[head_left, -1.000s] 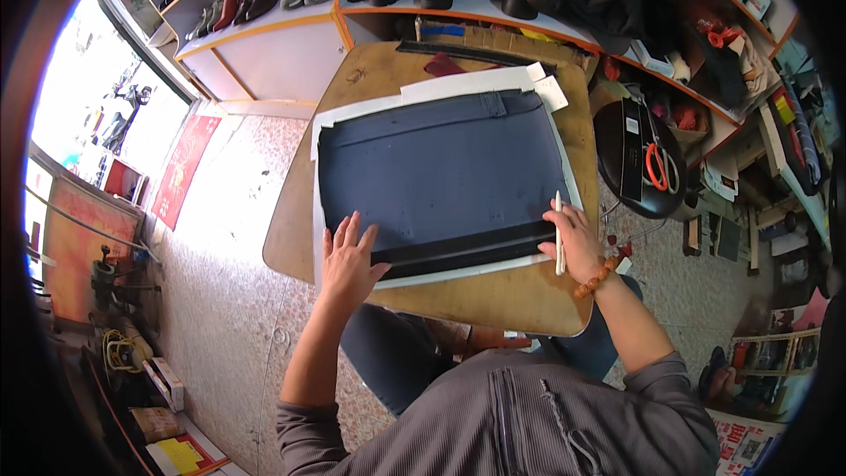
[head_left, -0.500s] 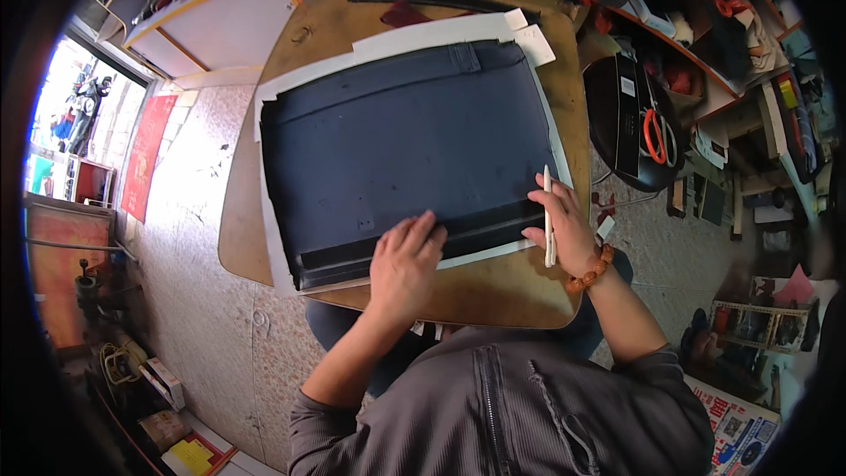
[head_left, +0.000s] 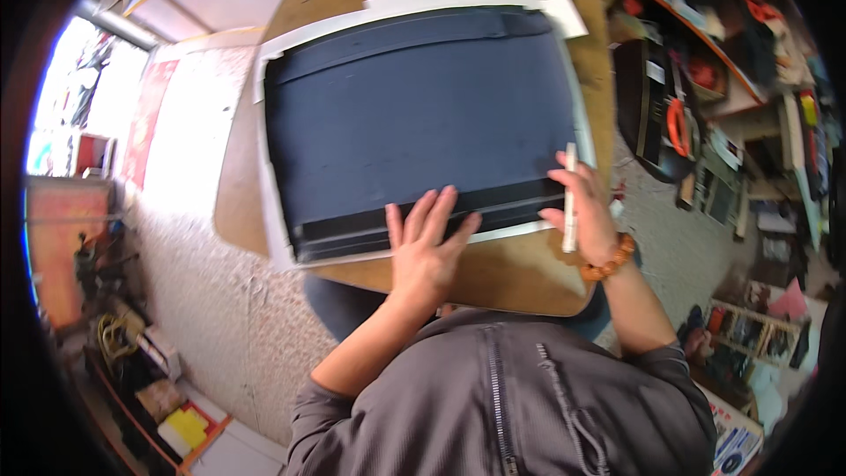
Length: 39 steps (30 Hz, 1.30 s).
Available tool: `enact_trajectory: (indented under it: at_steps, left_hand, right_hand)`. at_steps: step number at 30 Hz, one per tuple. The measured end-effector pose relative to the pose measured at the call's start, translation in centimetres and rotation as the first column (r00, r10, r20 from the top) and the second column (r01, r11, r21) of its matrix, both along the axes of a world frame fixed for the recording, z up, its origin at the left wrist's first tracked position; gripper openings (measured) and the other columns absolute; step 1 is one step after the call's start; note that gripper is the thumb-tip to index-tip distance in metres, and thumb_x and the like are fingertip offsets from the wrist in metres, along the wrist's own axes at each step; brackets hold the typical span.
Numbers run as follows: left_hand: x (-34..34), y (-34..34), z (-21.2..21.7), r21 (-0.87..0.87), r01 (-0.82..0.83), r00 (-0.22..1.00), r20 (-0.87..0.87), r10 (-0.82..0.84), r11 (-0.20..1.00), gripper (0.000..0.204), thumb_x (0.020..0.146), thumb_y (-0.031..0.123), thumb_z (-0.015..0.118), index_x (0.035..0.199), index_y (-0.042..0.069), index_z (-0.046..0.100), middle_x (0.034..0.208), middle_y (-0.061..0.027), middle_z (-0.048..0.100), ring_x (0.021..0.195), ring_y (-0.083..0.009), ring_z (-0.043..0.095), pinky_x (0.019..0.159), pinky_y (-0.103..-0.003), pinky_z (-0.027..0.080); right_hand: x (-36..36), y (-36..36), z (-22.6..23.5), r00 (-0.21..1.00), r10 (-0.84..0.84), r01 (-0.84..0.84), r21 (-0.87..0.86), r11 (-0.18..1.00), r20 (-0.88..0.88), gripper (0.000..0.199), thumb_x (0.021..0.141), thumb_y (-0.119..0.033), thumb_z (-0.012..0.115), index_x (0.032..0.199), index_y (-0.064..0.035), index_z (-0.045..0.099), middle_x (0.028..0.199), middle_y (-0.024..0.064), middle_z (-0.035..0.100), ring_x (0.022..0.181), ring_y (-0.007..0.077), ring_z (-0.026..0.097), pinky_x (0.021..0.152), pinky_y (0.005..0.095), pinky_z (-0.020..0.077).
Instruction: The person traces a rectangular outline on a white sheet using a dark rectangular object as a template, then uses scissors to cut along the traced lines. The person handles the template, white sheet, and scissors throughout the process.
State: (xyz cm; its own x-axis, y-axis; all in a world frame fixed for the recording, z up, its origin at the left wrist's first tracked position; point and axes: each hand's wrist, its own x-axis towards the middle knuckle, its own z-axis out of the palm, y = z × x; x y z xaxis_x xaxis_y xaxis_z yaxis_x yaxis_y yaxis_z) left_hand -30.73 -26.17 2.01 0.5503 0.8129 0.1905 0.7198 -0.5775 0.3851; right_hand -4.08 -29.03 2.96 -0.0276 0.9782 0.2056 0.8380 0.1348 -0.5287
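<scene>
A large dark blue sheet [head_left: 414, 115], leather-like, with a folded black band along its near edge, lies flat on white paper [head_left: 374, 18] that sticks out around it. My left hand [head_left: 425, 251] rests on that near band, fingers spread, holding nothing. At the sheet's near right corner my right hand [head_left: 594, 216] holds a slim white pen [head_left: 570, 203] against its fingers, pointing away from me. The fingertips of this hand touch the sheet's right edge or hover just over it; I cannot tell which.
Everything lies on a worn wooden board [head_left: 520, 273] above my knees. To the right stands a black stool [head_left: 648, 128] bearing scissors with orange handles [head_left: 678, 128]. Cluttered shelves line the right side. Boxes and a yellow packet [head_left: 185, 427] are at the lower left.
My left hand has spread its fingers and shifted slightly right along the near band. The whole view has moved, with the board now higher and further right. The pen stays in my right hand.
</scene>
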Motion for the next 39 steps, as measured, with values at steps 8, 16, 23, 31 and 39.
enact_trajectory:
  at_steps: [8, 16, 23, 31, 39]
  left_hand:
    - [-3.9, -0.5, 0.6, -0.138, -0.185, 0.969, 0.14, 0.204, 0.973, 0.029, 0.086, 0.011, 0.062, 0.115, 0.012, 0.065, 0.145, -0.0194, 0.04, 0.136, -0.0376, 0.036, 0.111, -0.061, 0.023]
    - [-9.7, 1.1, -0.3, -0.011, -0.48, 0.876, -0.058, 0.479, 0.877, 0.059, 0.089, 0.023, 0.062, 0.138, -0.003, 0.04, 0.148, -0.0317, 0.029, 0.139, -0.0474, 0.026, 0.113, -0.055, 0.023]
    - [-10.1, 1.0, -0.5, 0.026, -0.492, 0.866, -0.087, 0.492, 0.87, 0.067, 0.085, 0.032, 0.067, 0.139, 0.003, 0.042, 0.148, -0.0329, 0.027, 0.138, -0.0494, 0.026, 0.112, -0.057, 0.023]
    - [-10.6, 1.3, 0.0, 0.045, -0.494, 0.838, -0.24, 0.489, 0.868, 0.065, 0.083, 0.03, 0.069, 0.141, 0.013, 0.045, 0.152, -0.0223, 0.031, 0.14, -0.0401, 0.027, 0.115, -0.049, 0.022]
    - [-12.1, 1.1, -1.8, 0.052, -0.523, 0.822, -0.232, 0.519, 0.851, 0.072, 0.086, 0.035, 0.066, 0.148, 0.014, 0.036, 0.154, -0.0278, 0.021, 0.143, -0.0429, 0.019, 0.116, -0.051, 0.018]
  right_hand:
    - [0.3, 0.0, -0.4, 1.0, 0.009, -0.007, -0.067, 0.998, 0.022, 0.062, 0.067, -0.004, 0.079, 0.123, -0.0068, 0.052, 0.142, 0.015, 0.046, 0.13, 0.0369, 0.042, 0.108, 0.0448, 0.0365]
    - [0.3, -0.4, -0.6, 0.985, 0.03, -0.018, -0.069, 0.997, 0.168, 0.056, 0.074, -0.004, 0.075, 0.124, -0.0061, 0.049, 0.144, 0.0148, 0.045, 0.133, 0.0347, 0.042, 0.115, 0.0483, 0.0268]
    - [-1.6, -0.6, -0.2, 0.749, -0.35, 0.125, -0.399, 0.908, -0.562, 0.033, 0.091, -0.012, 0.058, 0.123, -0.0057, 0.054, 0.146, 0.0108, 0.041, 0.13, 0.0277, 0.046, 0.101, 0.0419, 0.0465]
    - [-3.3, -1.0, -1.5, 0.983, -0.079, 0.07, 0.06, 0.996, 0.163, 0.024, 0.088, -0.004, 0.051, 0.112, -0.0035, 0.05, 0.132, 0.0305, 0.041, 0.131, 0.0485, 0.037, 0.111, 0.0552, 0.0314]
    - [-2.6, -0.9, -1.0, 0.978, -0.13, 0.128, 0.02, 0.992, 0.165, 0.041, 0.083, -0.006, 0.063, 0.119, -0.0044, 0.045, 0.138, 0.0286, 0.04, 0.136, 0.0447, 0.035, 0.11, 0.0532, 0.0307]
